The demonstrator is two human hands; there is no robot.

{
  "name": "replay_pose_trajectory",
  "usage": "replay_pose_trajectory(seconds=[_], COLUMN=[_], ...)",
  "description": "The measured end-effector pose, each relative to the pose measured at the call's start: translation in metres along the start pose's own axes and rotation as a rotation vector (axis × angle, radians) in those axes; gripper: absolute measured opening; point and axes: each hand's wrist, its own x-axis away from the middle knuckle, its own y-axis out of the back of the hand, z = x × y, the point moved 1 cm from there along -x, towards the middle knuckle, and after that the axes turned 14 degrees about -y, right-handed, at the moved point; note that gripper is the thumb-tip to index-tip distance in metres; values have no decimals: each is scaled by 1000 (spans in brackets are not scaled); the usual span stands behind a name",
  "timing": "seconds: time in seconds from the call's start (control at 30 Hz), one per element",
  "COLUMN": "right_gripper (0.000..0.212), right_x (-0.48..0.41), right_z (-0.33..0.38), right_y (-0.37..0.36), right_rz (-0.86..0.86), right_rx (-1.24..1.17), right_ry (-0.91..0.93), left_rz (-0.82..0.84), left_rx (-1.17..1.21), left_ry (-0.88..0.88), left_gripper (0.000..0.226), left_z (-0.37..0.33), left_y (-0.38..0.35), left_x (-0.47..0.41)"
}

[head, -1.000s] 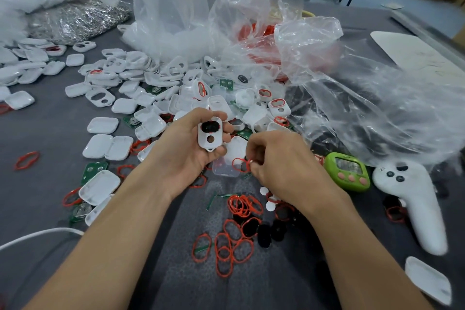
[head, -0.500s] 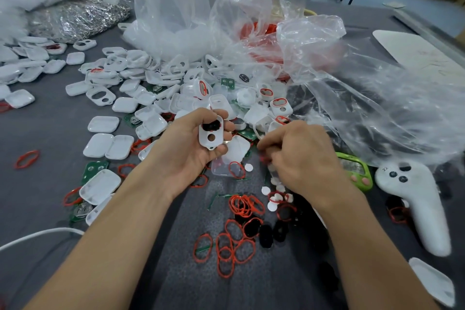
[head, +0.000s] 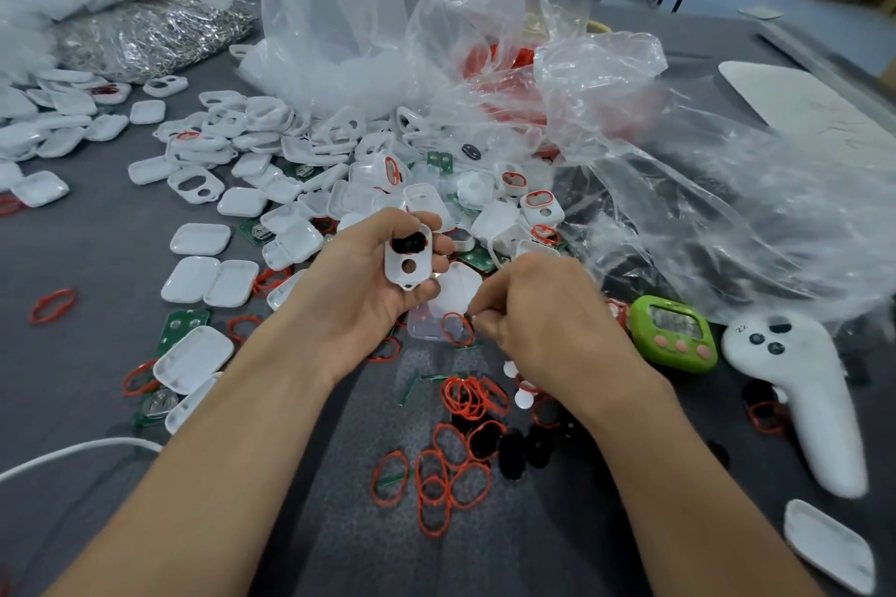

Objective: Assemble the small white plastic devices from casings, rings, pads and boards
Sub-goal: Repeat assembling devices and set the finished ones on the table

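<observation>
My left hand (head: pixel 368 286) grips a white casing (head: pixel 408 257) upright, a black pad filling its upper hole and its lower round hole bare. My right hand (head: pixel 538 320) is lowered beside it, its curled fingertips pinching at a red ring (head: pixel 456 329) that lies on a clear casing on the table. More red rings (head: pixel 448 475) and black pads (head: pixel 514 451) lie between my forearms. White casings (head: pixel 291 170) are heaped behind my hands, with green boards (head: pixel 439 161) among them.
Crumpled clear plastic bags (head: pixel 654 170) rise behind and to the right. A green timer (head: pixel 676 335) and a white controller (head: pixel 800 393) lie at the right. A white cable (head: pixel 72 453) crosses the lower left. A bag of shiny metal parts (head: pixel 155 29) sits far left.
My right hand went up and right toward the casing heap, then came back down left to the red ring beside my left hand. The left hand kept the casing nearly still.
</observation>
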Motion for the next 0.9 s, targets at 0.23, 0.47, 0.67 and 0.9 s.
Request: replay_pose_trajectory(seconds=[0.23,0.47,0.67,0.9], right_gripper=[12,15,6,13], right_x=[9,11,11,9], right_z=[1,12,12,9], right_y=[11,-9,-13,-17], right_rz=[-410,-466,-593,-440], right_rx=[-468,-574,-412,-414], right_ry=[52,109,234,211], left_rz=[20,201,233,150], left_rx=[138,295,361,349], left_ry=[34,74,65,46], left_gripper=[33,32,38,35], left_z=[-1,6,8,9], left_y=[-5,-20,-25,-23], left_x=[2,12,15,12])
